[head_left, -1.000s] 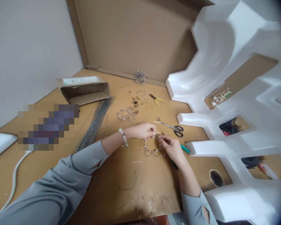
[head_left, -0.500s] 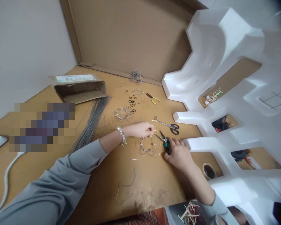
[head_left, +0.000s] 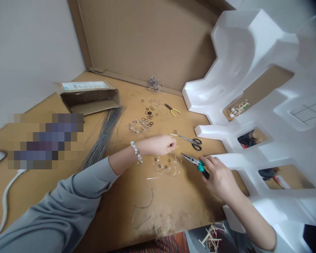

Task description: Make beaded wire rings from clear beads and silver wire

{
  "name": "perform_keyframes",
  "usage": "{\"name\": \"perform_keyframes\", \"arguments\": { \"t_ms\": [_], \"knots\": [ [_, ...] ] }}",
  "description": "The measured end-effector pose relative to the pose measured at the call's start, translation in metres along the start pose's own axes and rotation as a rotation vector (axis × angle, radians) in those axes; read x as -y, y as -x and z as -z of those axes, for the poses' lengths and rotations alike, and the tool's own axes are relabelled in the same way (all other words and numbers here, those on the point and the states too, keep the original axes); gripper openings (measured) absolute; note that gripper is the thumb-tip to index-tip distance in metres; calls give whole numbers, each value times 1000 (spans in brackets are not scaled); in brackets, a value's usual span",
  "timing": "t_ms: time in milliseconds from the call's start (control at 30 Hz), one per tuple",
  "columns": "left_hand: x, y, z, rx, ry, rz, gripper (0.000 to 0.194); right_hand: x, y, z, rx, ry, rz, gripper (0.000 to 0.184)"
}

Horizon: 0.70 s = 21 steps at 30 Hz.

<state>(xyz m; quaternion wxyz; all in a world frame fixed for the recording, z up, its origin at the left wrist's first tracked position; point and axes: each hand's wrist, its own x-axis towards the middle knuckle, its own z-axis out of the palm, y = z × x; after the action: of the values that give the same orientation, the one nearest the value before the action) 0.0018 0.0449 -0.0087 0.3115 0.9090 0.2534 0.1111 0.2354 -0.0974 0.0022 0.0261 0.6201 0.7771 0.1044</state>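
Note:
My left hand [head_left: 163,144] is closed in a pinch at the far edge of a beaded wire ring [head_left: 166,169], a loop of thin wire with clear beads. My right hand [head_left: 221,177] grips needle-nose pliers [head_left: 200,166] with green and black handles. The jaws of the pliers point left toward the ring and are apart from it. Just beyond my left hand lie scissors [head_left: 191,141] with black handles. A second beaded wire ring [head_left: 137,127] rests on the table farther back.
A bundle of grey wires [head_left: 102,140] lies by an open cardboard box [head_left: 89,100]. Small dark rings [head_left: 149,117] and yellow-handled pliers [head_left: 172,110] sit toward the back, before a wire tangle [head_left: 154,84]. White foam [head_left: 208,131] borders the right. Loose wire pieces [head_left: 143,208] lie in front.
My right hand has let go of the ring, moved right and picked up the green-handled pliers from the table. My left hand stays pinched at the beaded ring.

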Motion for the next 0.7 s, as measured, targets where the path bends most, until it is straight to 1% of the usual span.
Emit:
{"name": "perform_keyframes", "arguments": {
  "t_ms": [133, 267, 333, 500, 600, 700],
  "knots": [
    [-4, 0, -3, -14, -46, -47, 16, 6, -2, 20, -25, 162, 103, 36],
    [-12, 3, -1, 1, -82, -58, 15, 13, -9, 30, 13, 261, 149, 33],
    [-15, 4, -1, -1, -109, -66, 16, 16, -11, 33, 27, 295, 149, 32],
    [-17, 4, -3, 2, -178, -72, 19, 25, -13, 37, 52, 336, 149, 28],
    [-12, 2, -7, 30, -219, -74, 20, 30, -14, 34, 75, 357, 141, 24],
    [-3, -1, -11, 33, -249, -81, 23, 35, -16, 27, 87, 375, 114, 21]
  ]
}}
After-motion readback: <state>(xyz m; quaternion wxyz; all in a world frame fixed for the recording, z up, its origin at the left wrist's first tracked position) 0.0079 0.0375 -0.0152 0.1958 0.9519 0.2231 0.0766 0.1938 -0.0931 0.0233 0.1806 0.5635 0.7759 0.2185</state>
